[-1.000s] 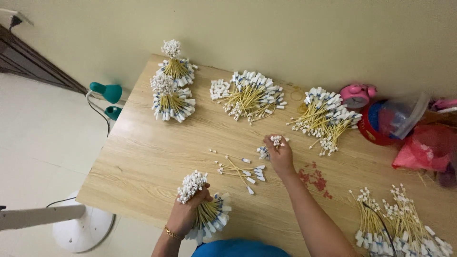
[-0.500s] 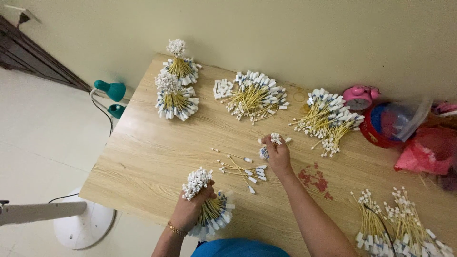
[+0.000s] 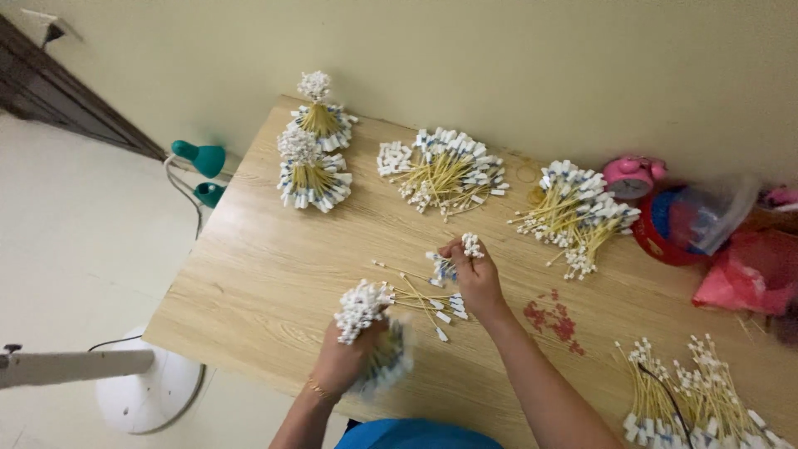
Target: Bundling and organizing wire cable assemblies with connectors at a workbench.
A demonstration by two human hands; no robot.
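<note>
A wooden desk (image 3: pixel 249 283) carries heaps of yellow sticks with white tips. Near its front edge the left hand (image 3: pixel 345 362) has its grip closed around a thick bundle of sticks (image 3: pixel 366 320). Just beyond, the right hand (image 3: pixel 475 278) pinches a few sticks (image 3: pixel 470 244) above a small loose scatter (image 3: pixel 424 295).

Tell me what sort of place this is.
Probably a home or small workshop set up for hand piecework. A plain wooden table against a bare wall holds heaps of yellow wires with white end connectors. The left hand holds a bundle, and a pink alarm clock sits nearby.
</note>
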